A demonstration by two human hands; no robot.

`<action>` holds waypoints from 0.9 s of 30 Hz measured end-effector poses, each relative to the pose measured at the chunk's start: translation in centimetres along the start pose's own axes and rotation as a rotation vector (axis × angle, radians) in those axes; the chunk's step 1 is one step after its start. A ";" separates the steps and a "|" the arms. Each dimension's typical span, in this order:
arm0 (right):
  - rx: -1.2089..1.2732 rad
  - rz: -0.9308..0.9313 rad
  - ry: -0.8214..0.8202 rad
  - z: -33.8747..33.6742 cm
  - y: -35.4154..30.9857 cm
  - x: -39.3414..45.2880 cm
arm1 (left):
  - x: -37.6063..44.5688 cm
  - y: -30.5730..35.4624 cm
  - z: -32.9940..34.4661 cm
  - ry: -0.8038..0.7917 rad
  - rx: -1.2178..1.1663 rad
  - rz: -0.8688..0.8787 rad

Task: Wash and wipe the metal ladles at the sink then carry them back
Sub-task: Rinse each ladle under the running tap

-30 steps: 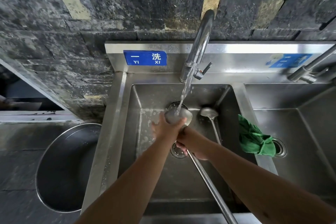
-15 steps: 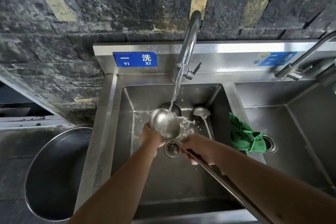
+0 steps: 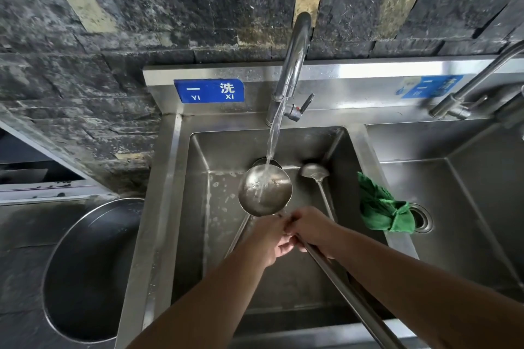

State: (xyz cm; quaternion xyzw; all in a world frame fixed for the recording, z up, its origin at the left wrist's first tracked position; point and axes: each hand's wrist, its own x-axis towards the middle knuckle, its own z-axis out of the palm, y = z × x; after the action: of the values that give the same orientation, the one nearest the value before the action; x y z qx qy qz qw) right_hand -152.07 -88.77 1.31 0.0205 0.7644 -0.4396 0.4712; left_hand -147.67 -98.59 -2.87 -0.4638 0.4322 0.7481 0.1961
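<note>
Under tap [image 3: 293, 65]: one ladle [image 3: 265, 190] held, second ladle [image 3: 314, 171] in sink [image 3: 195, 207].

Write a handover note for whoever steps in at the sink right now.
Right hand: grips the handle of the big ladle, just below the bowl.
Left hand: at the same handle, next to the right; its grip is hard to make out.
The bowl faces up under the running tap, in the left basin.
A smaller ladle lies in the same basin, and another bowl shows behind the big one.
The green cloth hangs over the divider between the basins.
Done: the rinse of the big ladle is under way.
Left: wash the others, wipe all, carry them back.
</note>
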 end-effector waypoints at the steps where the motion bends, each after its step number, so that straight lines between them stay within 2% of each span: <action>1: -0.066 -0.003 0.023 0.1 0.1 0.1 | 0.3 -0.2 0.1 0.013 0.020 0.003; 4: -0.309 -0.028 0.058 0.0 0.3 -0.1 | 0.3 0.2 0.2 0.025 0.016 -0.026; 6: -0.303 -0.088 0.074 -0.3 0.3 -0.8 | 0.4 0.8 0.4 0.007 -0.018 -0.004; 8: -0.005 -0.064 0.035 -0.6 0.3 -1.8 | 0.6 1.6 0.5 0.009 -0.063 0.018; 10: 0.348 0.101 -0.003 -0.9 0.4 -2.5 | 1.5 1.9 0.4 -0.010 -0.156 0.051; 12: 0.529 0.310 -0.061 -1.2 0.9 -3.1 | 2.5 2.0 0.1 -0.006 -0.206 0.115; 13: 0.546 0.356 -0.093 -1.5 1.3 -3.5 | 2.9 1.8 0.2 -0.030 -0.231 0.111; 15: 0.436 0.313 -0.102 -1.6 2.5 -3.7 | 3.5 1.6 0.4 -0.094 -0.229 0.100; 19: 0.014 -0.006 0.146 -2.0 4.9 -3.1 | 2.5 0.7 3.1 -0.166 -0.078 0.062; 23: 0.087 -0.050 0.292 -3.7 5.3 -2.0 | 3.4 0.7 6.5 -0.178 0.225 0.152; 27: 0.066 0.017 0.351 -4.3 6.0 -0.9 | 6.6 2.2 9.0 -0.108 0.281 0.181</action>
State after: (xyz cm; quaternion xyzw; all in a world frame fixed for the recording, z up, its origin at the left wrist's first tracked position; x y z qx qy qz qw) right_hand -151.86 -81.77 -1.23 0.1187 0.8200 -0.4500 0.3331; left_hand -157.10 -93.07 -5.80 -0.3501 0.5612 0.7189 0.2138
